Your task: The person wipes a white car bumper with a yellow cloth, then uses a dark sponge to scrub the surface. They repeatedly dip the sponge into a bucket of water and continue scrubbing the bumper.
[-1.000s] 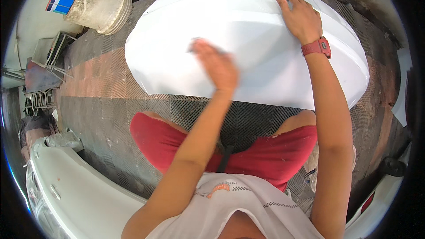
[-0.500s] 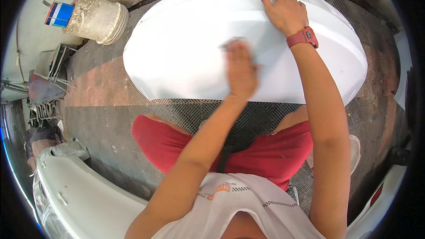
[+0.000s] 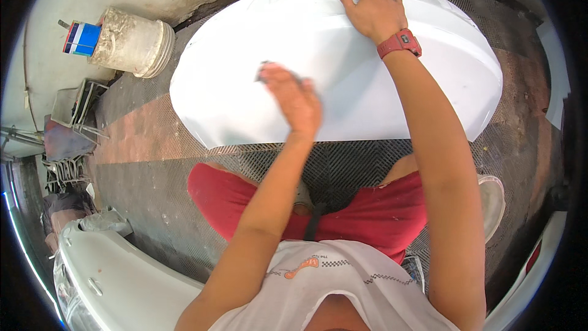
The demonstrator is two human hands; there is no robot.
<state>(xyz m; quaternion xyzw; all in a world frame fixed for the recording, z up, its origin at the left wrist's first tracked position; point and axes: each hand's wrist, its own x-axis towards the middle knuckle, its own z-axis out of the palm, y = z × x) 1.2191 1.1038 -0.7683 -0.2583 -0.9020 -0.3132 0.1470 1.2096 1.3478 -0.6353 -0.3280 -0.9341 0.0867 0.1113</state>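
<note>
A large, glossy white curved panel, like a car body panel, lies on the floor in front of my crossed legs. On its left-middle part my left hand is pressed down, palm low, slightly blurred. Under its fingers sits a thin dark grey piece that looks like sandpaper; only its edges show past the fingertips and along the hand's side. My right hand rests flat near the panel's far edge with the thumb spread to the left. It holds nothing. A red watch is on that wrist.
A stained whitish bucket with a blue-and-white can beside it stands at the far left. Another white panel lies at the lower left. Chairs stand by the left wall. Dark ribbed matting covers the floor.
My left hand has slid left over the panel with the dark piece. The right hand stays on the panel's far part. The whole view has shifted a little.
</note>
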